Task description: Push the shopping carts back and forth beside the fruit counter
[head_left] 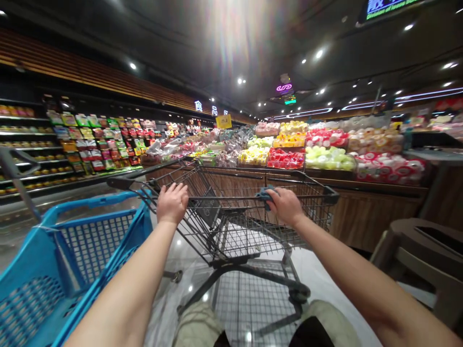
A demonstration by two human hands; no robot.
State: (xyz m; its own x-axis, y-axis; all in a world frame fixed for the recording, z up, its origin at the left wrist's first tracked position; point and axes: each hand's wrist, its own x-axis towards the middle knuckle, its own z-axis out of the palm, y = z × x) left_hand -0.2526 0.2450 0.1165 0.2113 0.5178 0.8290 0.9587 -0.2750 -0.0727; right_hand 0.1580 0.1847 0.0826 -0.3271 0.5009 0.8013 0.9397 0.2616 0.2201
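Observation:
A dark wire shopping cart (249,236) stands side-on in front of me. My left hand (172,202) is on the cart's upper rail, its fingers curled over near the handle end. Farther right along the same rail, my right hand (285,205) presses a blue-grey cloth (266,194) against the bar. Part of the cloth sticks out past the fingers. The cart's child-seat panel (208,209) shows between my hands. Below the basket, the lower frame (242,270) and its wheels come close to my knees.
Close on the left is a blue plastic basket cart (97,241). A brown plastic stool (423,246) stands at the right. Beyond the cart, a wood-panelled counter (372,217) carries colourful wrapped goods (329,158). Stocked shelves (97,140) line the left side.

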